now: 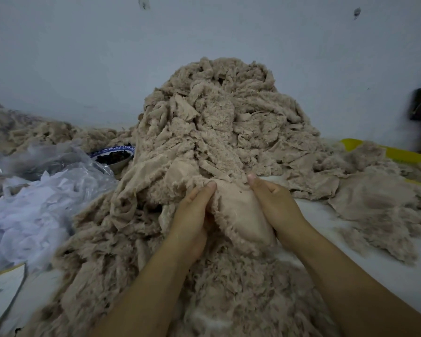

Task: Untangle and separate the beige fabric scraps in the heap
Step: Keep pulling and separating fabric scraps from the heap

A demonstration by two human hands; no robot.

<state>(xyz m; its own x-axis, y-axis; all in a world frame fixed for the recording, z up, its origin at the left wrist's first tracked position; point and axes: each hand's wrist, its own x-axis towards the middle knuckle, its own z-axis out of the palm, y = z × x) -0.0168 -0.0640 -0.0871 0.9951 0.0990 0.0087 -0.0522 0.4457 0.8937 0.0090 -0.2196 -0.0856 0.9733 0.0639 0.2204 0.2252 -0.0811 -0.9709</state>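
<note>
A tall heap of fluffy beige fabric scraps (219,122) rises against the wall and spills toward me. At its foot, both hands hold one beige scrap (238,215), its smooth backing facing up and its edges frayed. My left hand (192,215) grips the scrap's left edge, thumb on top. My right hand (275,203) grips the right edge, thumb pressed near the top corner. The scrap's far end still runs into the heap.
A flatter pile of beige scraps (374,203) lies at the right on a white surface, near a yellow edge (399,154). At the left are white fabric bits (27,215), clear plastic (46,159) and a blue-rimmed bowl with dark contents (114,156).
</note>
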